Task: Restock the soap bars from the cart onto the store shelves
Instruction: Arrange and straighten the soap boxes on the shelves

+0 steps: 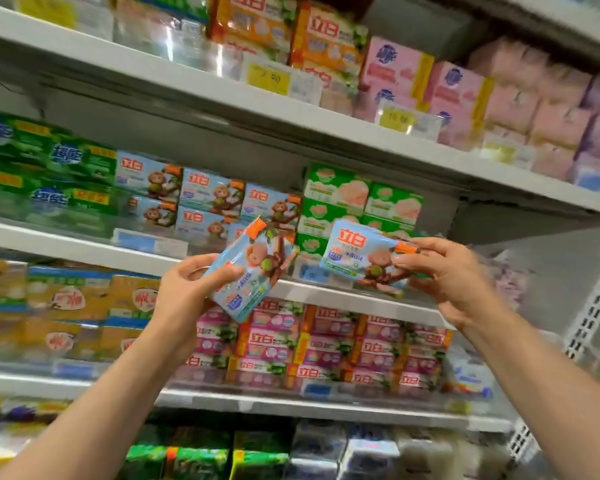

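While each hand's fingers (416, 259) grip one, both soap packs (253, 271) show pale-blue monkey wrappers.

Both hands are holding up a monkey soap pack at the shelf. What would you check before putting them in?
1. Left hand grips its soap pack: ok.
2. Right hand grips its pack: ok.
3. Packs match the monkey row on the shelf: ok.
4. Room in that row: cannot tell, the packs hide it.
5. Left pack level: not ok, tilted.
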Demonstrator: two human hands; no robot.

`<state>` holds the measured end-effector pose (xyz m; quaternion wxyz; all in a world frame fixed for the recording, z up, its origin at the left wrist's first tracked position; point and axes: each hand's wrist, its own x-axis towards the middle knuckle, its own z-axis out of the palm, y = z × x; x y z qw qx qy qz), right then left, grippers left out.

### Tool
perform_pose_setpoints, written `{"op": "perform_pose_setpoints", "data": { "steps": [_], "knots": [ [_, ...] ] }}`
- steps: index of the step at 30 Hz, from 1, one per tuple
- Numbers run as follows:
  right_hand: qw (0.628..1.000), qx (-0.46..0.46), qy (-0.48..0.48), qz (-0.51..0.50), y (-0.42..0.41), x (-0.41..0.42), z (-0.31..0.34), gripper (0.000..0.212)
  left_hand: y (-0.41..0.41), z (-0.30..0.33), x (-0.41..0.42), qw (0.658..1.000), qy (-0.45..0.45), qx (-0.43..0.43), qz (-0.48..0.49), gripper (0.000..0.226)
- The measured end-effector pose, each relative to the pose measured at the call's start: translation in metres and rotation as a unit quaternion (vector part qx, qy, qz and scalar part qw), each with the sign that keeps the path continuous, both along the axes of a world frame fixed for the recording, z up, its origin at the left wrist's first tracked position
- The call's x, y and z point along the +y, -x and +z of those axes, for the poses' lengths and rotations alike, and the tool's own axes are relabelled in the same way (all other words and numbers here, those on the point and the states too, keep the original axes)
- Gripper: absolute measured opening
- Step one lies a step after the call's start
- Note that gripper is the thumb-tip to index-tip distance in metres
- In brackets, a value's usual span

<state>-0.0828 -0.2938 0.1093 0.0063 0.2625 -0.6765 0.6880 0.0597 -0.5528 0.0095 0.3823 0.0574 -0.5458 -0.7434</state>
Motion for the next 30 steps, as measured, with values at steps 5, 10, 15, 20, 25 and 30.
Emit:
{"op": "perform_pose_setpoints", "data": {
  "steps": [5,10,15,20,25,30],
  "knots": [
    [0.999,0.029,0.015,0.029,-0.002,-0.058,0.017,0.049,-0.025,-0.028,-0.034,0.996,-0.071,0.04,0.022,0.058],
    [0.996,0.057,0.017,0.061,-0.005,-0.127,0.025,0.039,-0.042,-0.049,-0.061,0.993,-0.105,0.041,0.041,0.057],
    [0.996,0.057,0.03,0.054,0.011,-0.174,0.024,0.029,-0.057,-0.058,-0.083,0.993,-0.096,0.027,0.065,0.056],
    [0.998,-0.001,0.017,0.053,0.036,-0.186,0.002,0.022,-0.061,-0.065,-0.098,0.995,-0.08,0.017,0.062,0.08],
    [0.998,-0.015,0.006,0.068,0.04,-0.184,-0.004,0.013,-0.058,-0.063,-0.098,0.994,-0.081,0.028,0.066,0.094],
    [0.998,0.035,0.042,0.039,0.034,-0.19,-0.021,0.028,-0.05,-0.059,-0.087,0.993,-0.071,0.022,0.091,0.073]
  ]
}}
